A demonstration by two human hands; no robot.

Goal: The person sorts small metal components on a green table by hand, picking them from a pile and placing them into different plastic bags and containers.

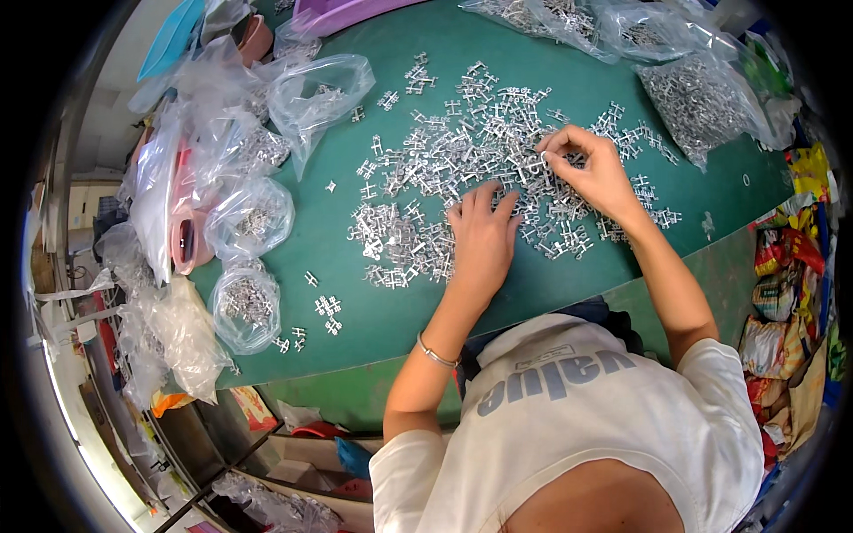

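Observation:
A wide, loose pile of small silver metal pieces (426,164), many shaped like an H, covers the middle of the green table (346,213). My left hand (482,233) rests at the near side of the pile, fingers spread and touching the pieces. Over the right part of the pile is my right hand (591,173), its thumb and forefinger brought together in a pinch. Whatever lies between those fingertips is too small to make out. A few stray metal pieces (329,306) lie apart, at the near left.
Clear plastic bags of metal parts stand along the left edge, including a round one (246,306). A large full bag (697,107) sits at the far right. A purple tray (351,13) is at the back. Colourful packages (773,302) are heaped beside the table's right end.

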